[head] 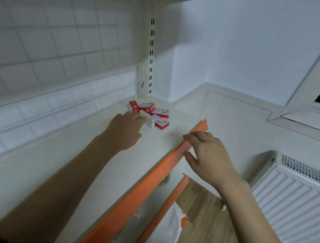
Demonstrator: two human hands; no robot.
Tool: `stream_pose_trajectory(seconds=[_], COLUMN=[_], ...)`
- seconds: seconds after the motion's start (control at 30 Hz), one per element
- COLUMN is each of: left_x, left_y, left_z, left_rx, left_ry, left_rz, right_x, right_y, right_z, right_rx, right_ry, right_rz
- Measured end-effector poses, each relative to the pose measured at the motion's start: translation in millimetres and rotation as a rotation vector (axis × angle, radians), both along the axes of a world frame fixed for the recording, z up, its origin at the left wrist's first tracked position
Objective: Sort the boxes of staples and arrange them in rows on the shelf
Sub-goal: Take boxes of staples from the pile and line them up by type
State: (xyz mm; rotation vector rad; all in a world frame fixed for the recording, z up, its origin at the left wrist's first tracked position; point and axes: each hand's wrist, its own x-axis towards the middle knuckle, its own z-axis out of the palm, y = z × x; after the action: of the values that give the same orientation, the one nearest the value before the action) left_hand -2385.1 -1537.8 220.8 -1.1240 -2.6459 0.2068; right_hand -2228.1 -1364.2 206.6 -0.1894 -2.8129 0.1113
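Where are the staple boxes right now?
The staple boxes lie jumbled at the shelf's far back corner, beside the slotted upright, at the left hand's fingertips.

White shelf (176,128) with orange front edge carries jumbled red-and-white staple boxes (152,114).

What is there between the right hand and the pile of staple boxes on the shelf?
In the head view, only bare white shelf lies between the right hand, at the orange front edge, and the staple boxes. The left hand reaches the pile from the other side.
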Motion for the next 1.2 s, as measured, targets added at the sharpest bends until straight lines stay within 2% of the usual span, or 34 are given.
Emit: stream_pose_trajectory(seconds=[0.2, 0.53, 0.67, 0.83, 1.03, 1.2], left_x=[-49.9, -79.9, -63.7, -28.0, 17.2, 50.4], left_y=[54.0, 67.2, 52.9, 31.4, 6.2, -7.6], left_z=[-18.9, -39.9, -33.1, -18.2, -16.5, -21.7], left_rx=[-0.095, -0.058, 0.066, 0.284, 0.314, 0.354], left_ry=[0.112, 0.086, 0.074, -0.094, 0.043, 0.138], left_rz=[-0.006, 0.079, 0.102, 0.188, 0.239, 0.276], right_x=[-21.0, -57.7, -89.5, -145.6, -194.4, -210.1], right_y=[36.0, 87.3, 84.1, 78.6, 59.8, 54.5], right_z=[-7.5, -19.1, -12.4, 0.8, -12.9, -22.7], right_rx=[-0.032, -0.06, -0.052, -0.016, -0.018, -0.02], right_ry=[-0.022, -0.005, -0.078, -0.175, -0.245, -0.233], right_rz=[0.019, 0.174, 0.297, 0.375, 0.377, 0.345])
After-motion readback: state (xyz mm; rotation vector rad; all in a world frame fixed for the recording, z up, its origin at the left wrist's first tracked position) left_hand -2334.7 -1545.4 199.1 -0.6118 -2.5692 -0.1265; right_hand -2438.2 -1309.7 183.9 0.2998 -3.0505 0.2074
